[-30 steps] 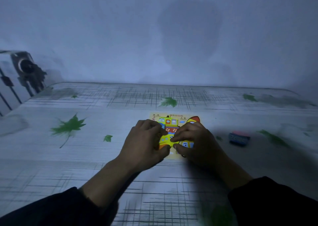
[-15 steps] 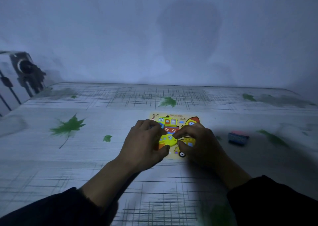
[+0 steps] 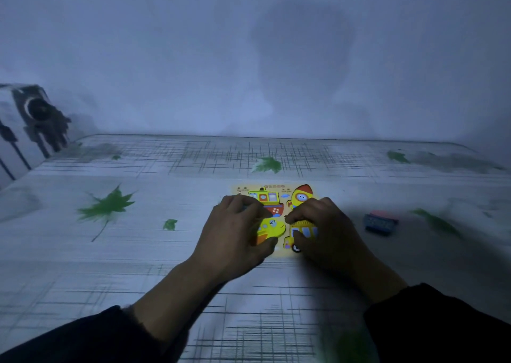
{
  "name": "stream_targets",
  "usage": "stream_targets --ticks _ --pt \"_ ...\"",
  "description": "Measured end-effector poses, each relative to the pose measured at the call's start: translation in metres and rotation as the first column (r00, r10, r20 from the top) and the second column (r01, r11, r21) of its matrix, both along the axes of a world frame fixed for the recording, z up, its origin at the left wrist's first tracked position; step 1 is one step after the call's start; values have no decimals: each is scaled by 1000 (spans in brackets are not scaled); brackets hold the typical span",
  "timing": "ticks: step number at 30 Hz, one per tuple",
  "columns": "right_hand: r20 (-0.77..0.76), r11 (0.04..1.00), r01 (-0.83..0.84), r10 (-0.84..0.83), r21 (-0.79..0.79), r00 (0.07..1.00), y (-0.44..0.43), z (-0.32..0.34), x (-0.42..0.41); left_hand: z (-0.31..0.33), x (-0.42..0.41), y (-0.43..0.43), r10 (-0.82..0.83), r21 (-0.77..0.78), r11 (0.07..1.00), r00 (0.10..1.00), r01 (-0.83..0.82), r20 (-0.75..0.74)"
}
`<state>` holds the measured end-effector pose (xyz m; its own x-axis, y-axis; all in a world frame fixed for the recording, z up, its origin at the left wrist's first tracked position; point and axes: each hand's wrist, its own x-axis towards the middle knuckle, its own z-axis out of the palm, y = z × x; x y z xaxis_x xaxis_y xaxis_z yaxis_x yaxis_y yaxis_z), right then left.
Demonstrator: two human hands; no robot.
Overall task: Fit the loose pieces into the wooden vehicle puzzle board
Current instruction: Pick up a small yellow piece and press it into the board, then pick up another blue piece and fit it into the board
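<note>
The yellow wooden vehicle puzzle board [image 3: 276, 190] lies flat near the middle of the leaf-printed table cover [image 3: 110, 252], lit brightly while the rest is dim. Far row looks filled: yellow-and-red boat piece [image 3: 266, 201] and red-tipped yellow rocket piece [image 3: 301, 195] both appear seated flush. Near row is in progress. Left hand [image 3: 235, 241] rests curled over the board's left side, fingers and thumb on either side of a yellow rounded vehicle piece with an orange underside [image 3: 269, 228]; it seems tilted slightly, so probably not fully dropped in. Right hand [image 3: 329, 230] is curled on the right side, fingertips on a yellow bus piece with a black wheel [image 3: 302, 232], pressing or pinching it; whether it is seated cannot be told, the hand hides most of it. One loose blue-and-pink block-like piece [image 3: 380, 221] sits on the cover, well apart to the right of the board, untouched. Judgement: past halfway, two pieces being settled and at least one still to fetch. Any slots under the hands are hidden.
</note>
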<state>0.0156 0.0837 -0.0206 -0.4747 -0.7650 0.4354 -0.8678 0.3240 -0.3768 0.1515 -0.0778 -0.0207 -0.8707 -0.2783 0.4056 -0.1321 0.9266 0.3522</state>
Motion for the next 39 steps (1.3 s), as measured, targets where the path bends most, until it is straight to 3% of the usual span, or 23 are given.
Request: stream_targets --ticks 10,15,28,39 --pt "-10 996 40 -40 -84 999 5 3 0 4 -2 8 -3 11 1000 999 3 -50" --pt "-8 988 75 -77 -133 997 23 9 -14 6 -18 28 -41 -55 998 997 37 -73" --pt "14 928 371 -371 -42 929 115 5 -69 11 -91 108 -173 -127 977 985 174 15" --pt "16 920 389 -389 -33 921 130 -7 -78 7 -123 130 -203 -112 972 978 207 47"
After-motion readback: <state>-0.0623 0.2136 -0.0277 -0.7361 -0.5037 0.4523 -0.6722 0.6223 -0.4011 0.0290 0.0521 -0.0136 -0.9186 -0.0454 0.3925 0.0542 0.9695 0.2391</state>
